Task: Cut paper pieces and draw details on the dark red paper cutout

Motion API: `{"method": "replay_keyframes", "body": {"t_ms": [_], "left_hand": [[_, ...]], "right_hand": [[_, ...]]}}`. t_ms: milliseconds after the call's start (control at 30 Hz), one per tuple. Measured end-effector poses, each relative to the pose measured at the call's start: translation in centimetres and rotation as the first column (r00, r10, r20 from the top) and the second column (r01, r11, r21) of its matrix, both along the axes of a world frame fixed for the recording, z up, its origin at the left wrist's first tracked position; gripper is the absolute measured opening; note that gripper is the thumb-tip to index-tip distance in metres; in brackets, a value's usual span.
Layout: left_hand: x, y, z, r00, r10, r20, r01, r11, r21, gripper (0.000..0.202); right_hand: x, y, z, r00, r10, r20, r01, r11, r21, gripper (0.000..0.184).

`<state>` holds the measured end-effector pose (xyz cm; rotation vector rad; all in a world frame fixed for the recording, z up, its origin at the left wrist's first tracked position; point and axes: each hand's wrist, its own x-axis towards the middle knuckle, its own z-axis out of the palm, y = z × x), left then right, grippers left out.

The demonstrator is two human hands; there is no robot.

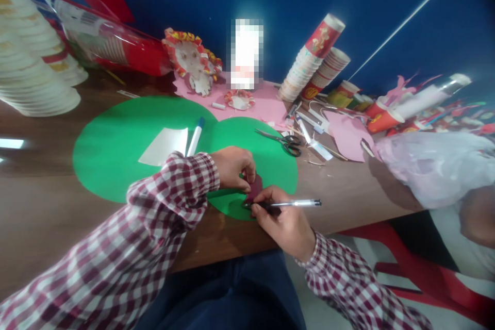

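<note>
My right hand is closed round a clear-barrelled pen, its tip pointing left at a small maroon piece that looks like paper. Bent over from the left, my left hand pinches the upper edge of that piece. Both hands are above the smaller lobe of a large green sheet cut in rounded shapes. On the sheet, left of my hands, lie a white piece of paper and a blue-capped marker. Black-handled scissors rest across the sheet's right part, blades apart.
Stacked paper cups stand at the left and at the back. A cup-craft figure sits on pink paper. Markers and scraps lie right of the scissors. A plastic bag and another person's arm are at the right.
</note>
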<state>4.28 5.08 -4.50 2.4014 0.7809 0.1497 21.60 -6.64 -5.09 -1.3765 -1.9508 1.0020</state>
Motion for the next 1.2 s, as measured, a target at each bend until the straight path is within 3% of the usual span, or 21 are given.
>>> {"method": "replay_keyframes", "body": {"t_ms": [1200], "left_hand": [[-0.08,-0.19,0.1,1.0,0.007,0.02,-0.007,1.0,0.009,0.016]], "right_hand": [[-0.05,0.04,-0.19,0.999,0.004,-0.036,-0.004,1.0,0.025,0.006]]}}
